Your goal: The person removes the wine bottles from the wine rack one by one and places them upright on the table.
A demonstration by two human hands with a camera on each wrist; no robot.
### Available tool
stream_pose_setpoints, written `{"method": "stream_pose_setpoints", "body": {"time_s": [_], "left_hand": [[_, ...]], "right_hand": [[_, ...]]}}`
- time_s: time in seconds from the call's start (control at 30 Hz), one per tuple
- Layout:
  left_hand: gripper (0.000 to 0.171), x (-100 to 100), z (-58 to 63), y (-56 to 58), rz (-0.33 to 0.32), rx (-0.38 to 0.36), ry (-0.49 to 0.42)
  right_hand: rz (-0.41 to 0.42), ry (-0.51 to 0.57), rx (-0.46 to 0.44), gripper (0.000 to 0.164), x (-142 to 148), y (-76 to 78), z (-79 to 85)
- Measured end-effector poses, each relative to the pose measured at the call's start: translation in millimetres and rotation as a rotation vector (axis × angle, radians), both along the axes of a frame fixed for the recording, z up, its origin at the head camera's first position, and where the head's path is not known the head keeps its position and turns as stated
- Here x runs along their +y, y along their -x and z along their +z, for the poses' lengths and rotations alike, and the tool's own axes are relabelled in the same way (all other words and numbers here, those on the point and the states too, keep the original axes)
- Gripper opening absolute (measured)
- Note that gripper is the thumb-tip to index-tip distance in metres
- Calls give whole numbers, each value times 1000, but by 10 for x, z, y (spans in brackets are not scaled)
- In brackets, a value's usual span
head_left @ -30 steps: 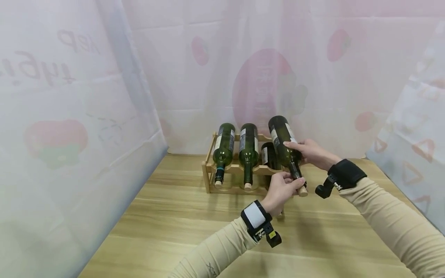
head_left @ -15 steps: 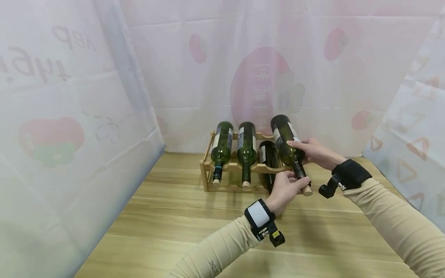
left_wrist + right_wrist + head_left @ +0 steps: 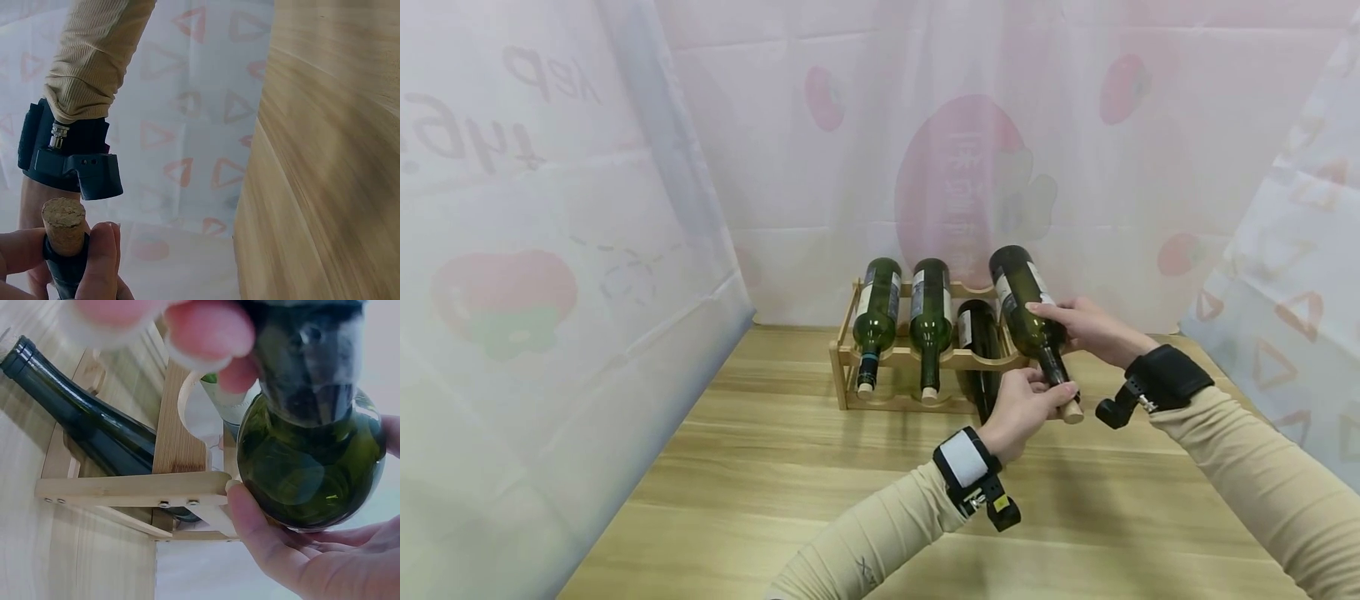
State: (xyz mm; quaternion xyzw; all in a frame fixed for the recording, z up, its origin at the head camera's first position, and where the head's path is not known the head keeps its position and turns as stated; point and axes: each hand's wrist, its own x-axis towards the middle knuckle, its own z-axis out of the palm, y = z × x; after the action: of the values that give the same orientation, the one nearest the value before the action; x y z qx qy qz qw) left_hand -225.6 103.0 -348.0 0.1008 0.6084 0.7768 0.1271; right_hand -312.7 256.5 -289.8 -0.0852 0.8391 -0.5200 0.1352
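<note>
Both hands hold a dark green wine bottle (image 3: 1024, 304) tilted above the right end of a wooden wine rack (image 3: 898, 358). My left hand (image 3: 1018, 410) pinches its neck just below the cork (image 3: 64, 226), with thumb and fingers on either side in the left wrist view. My right hand (image 3: 1093, 331) grips the bottle's body from the right, thumb on top. Seen from the right wrist, the bottle's rounded shoulder (image 3: 306, 475) sits just beside the rack's end; whether they touch cannot be told.
Two corked green bottles, a left one (image 3: 877, 312) and a middle one (image 3: 931, 312), lie in the rack's upper tier. A dark bottle (image 3: 81, 419) lies in the lower tier, neck protruding forward. Printed curtains (image 3: 820, 192) enclose the wooden table (image 3: 737, 467) at the back and sides.
The held bottle and both hands have moved slightly right relative to the rack, uncovering more of the lower dark bottle. Both hands keep their hold. The head view has shifted a little.
</note>
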Motion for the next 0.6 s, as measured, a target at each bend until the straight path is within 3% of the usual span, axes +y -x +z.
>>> {"method": "stream_pose_setpoints", "body": {"time_s": [0.6], "left_hand": [[9,135,9,-16,-46,9,6]], "right_hand": [[-8,17,-8,63,165,-60,-23]]}}
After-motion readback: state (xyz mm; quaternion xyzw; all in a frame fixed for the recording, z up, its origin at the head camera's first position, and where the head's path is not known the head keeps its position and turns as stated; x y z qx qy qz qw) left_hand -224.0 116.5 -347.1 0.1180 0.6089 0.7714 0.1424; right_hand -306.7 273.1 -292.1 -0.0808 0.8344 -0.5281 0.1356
